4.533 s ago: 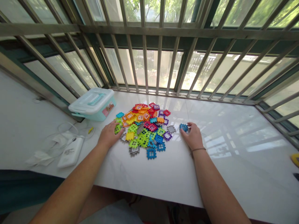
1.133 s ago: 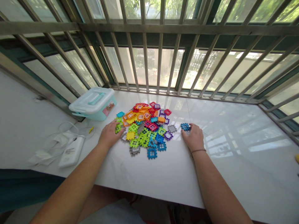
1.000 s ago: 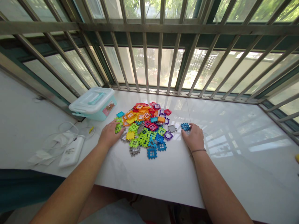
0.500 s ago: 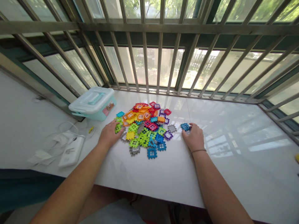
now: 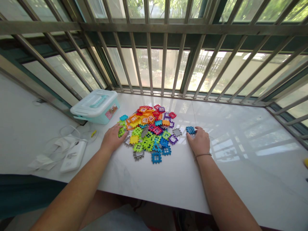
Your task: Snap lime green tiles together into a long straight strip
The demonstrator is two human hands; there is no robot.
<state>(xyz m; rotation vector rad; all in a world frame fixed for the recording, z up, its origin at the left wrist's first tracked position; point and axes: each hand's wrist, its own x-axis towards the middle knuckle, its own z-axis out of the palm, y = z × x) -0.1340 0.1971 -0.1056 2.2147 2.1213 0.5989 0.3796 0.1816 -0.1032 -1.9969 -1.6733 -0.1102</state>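
Note:
A pile of flat, notched plastic building blocks (image 5: 147, 141) in many colours lies on the white table (image 5: 154, 179); several have window frames in them. At the pile's left edge rests my left hand (image 5: 113, 138), thumb and fingers apart, beside green blocks (image 5: 121, 131) and touching the edge of the heap. Off to the right of the pile, my right hand (image 5: 199, 141) grips a blue building block (image 5: 190, 130) between thumb and fingers, close to the tabletop. A grey block (image 5: 177, 132) lies flat between that hand and the heap.
A lidded pale green storage box (image 5: 96, 107) stands at the back left. Nearer on that side are a white power strip (image 5: 73, 156), cables and crumpled white tissue (image 5: 45, 162). Metal window bars (image 5: 165, 64) rise along the table's far edge.
The blue block in my right hand has turned flatter and shifted very slightly. My left hand and the pile stay where they were.

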